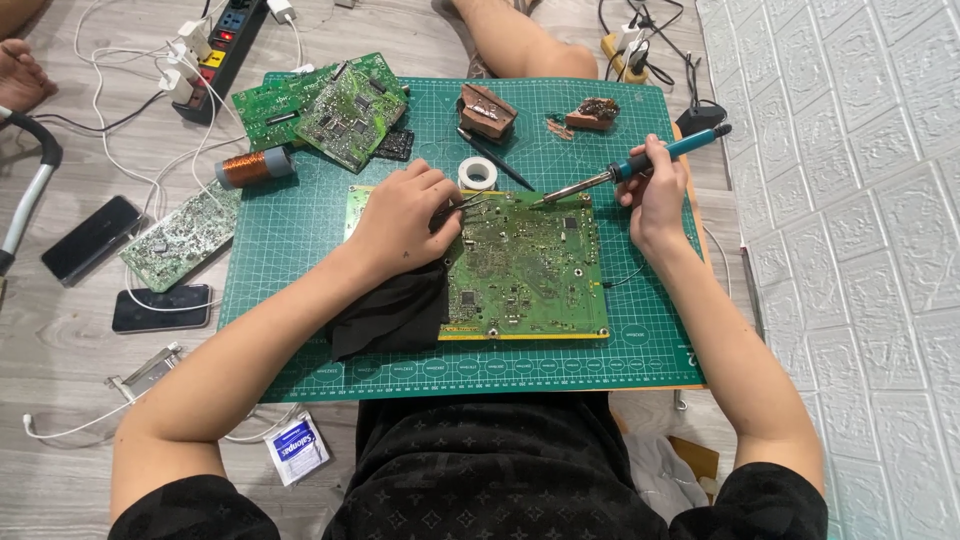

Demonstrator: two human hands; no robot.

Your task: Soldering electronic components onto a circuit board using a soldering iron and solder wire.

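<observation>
Head view: circuit board (520, 270) mid-mat (300, 230); bare mat margins left, front.

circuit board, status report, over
Left hand pinching tweezers on the green circuit board. Right hand gripping soldering iron, tip at board's top edge. Black cloth under left wrist.

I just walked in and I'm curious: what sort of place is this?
Probably a makeshift electronics repair spot on a home floor. A green cutting mat holds a circuit board, the right hand holds a soldering iron, and a power strip lies nearby.
</observation>
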